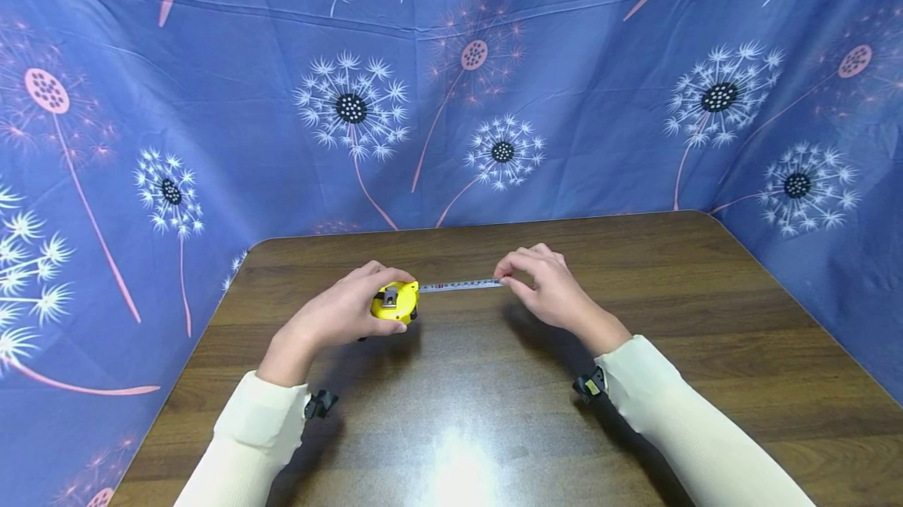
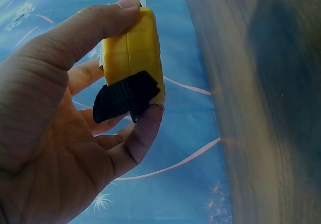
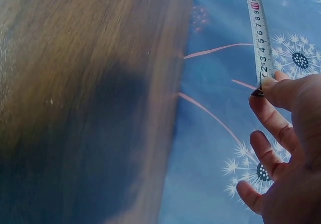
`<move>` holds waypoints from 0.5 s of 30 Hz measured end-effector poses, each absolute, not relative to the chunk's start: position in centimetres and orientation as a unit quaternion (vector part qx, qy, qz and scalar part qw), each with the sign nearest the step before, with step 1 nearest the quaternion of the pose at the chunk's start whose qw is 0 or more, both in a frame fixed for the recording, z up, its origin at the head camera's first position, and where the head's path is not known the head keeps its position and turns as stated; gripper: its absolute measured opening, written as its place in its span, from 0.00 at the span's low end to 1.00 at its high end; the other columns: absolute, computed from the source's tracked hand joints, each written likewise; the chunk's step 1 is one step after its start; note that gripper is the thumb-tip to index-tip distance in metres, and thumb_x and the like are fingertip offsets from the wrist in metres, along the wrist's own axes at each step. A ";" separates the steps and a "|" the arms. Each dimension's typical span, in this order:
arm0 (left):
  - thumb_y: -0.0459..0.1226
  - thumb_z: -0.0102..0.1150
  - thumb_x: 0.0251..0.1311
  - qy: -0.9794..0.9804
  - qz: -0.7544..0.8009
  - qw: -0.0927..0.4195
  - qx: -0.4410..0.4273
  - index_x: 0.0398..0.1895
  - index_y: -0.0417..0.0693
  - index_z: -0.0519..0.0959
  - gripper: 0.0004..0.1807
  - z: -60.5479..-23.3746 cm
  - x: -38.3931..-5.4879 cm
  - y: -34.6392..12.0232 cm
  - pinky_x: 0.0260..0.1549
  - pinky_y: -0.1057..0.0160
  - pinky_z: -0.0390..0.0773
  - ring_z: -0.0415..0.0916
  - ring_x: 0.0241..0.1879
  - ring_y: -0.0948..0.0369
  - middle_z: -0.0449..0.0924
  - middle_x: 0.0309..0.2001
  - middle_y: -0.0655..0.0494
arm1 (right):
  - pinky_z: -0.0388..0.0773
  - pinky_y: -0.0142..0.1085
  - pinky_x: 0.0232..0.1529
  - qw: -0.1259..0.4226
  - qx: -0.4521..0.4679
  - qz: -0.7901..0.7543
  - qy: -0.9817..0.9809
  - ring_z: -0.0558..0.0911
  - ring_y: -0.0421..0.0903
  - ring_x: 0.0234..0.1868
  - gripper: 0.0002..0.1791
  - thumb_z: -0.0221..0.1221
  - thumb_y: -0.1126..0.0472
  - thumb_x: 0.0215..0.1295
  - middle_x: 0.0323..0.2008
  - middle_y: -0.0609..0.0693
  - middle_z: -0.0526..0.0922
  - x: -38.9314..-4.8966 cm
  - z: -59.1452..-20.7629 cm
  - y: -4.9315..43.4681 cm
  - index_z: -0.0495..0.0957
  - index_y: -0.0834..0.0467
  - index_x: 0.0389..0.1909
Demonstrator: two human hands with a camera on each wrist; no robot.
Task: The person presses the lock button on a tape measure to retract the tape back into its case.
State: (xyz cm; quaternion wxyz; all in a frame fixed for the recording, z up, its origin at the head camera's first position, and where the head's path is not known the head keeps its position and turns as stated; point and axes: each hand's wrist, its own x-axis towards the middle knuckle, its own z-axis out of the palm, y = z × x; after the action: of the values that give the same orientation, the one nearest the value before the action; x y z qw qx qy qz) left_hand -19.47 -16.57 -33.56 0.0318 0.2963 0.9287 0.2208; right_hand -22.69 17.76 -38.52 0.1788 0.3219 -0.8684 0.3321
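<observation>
A yellow tape measure (image 1: 397, 305) is held above the table by my left hand (image 1: 346, 305), thumb and fingers curled round its case. In the left wrist view the case (image 2: 131, 48) shows edge-on, with a black strap (image 2: 128, 96) on it. A short length of metal blade (image 1: 462, 285) runs out of the case to the right, roughly level. My right hand (image 1: 553, 287) pinches the blade's end between thumb and forefinger. The right wrist view shows the numbered blade (image 3: 261, 38) drawn straight, its dark end hook (image 3: 257, 92) at the fingertips. The other right fingers are loosely bent.
Both hands are over a brown wood-grain table (image 1: 705, 311) with rounded far corners. Behind and beside it hangs a blue cloth (image 1: 592, 115) printed with dandelions. Bright light glares off the tabletop near the front. Each wrist wears a small black device (image 1: 589, 385).
</observation>
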 end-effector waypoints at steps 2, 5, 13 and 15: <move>0.45 0.78 0.55 0.928 0.220 0.035 0.300 0.66 0.57 0.76 0.35 -33.7 -19.5 -16.4 0.49 0.53 0.75 0.72 0.48 0.57 0.75 0.53 0.53 | 0.62 0.59 0.55 0.176 0.321 0.331 -0.870 0.76 0.52 0.45 0.08 0.68 0.66 0.66 0.39 0.38 0.84 -22.7 -38.5 17.7 0.83 0.48 0.38; 0.46 0.78 0.55 0.926 0.219 0.038 0.304 0.67 0.57 0.76 0.35 -33.9 -19.5 -16.2 0.48 0.53 0.75 0.72 0.48 0.57 0.75 0.54 0.51 | 0.61 0.60 0.56 0.171 0.322 0.329 -0.871 0.75 0.49 0.46 0.08 0.68 0.66 0.66 0.38 0.38 0.84 -22.6 -38.5 17.5 0.83 0.48 0.38; 0.46 0.78 0.54 0.928 0.216 0.032 0.303 0.67 0.60 0.76 0.36 -33.8 -19.6 -15.8 0.48 0.54 0.76 0.72 0.48 0.58 0.73 0.52 0.57 | 0.61 0.59 0.58 0.165 0.324 0.328 -0.872 0.75 0.47 0.48 0.08 0.68 0.65 0.67 0.39 0.37 0.84 -22.6 -38.4 16.9 0.83 0.47 0.38; 0.47 0.78 0.54 0.928 0.216 0.032 0.304 0.67 0.60 0.76 0.35 -33.7 -19.6 -15.6 0.48 0.54 0.76 0.72 0.48 0.58 0.73 0.52 0.57 | 0.61 0.59 0.58 0.163 0.325 0.327 -0.872 0.75 0.47 0.48 0.08 0.68 0.65 0.67 0.39 0.37 0.84 -22.6 -38.4 16.7 0.83 0.47 0.38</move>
State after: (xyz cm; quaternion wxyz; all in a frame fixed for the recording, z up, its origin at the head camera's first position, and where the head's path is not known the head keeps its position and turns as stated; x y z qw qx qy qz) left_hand -19.58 -15.63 -33.73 0.0325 0.3036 0.9275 0.2155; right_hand -22.58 16.67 -38.36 0.1627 0.3249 -0.8724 0.3269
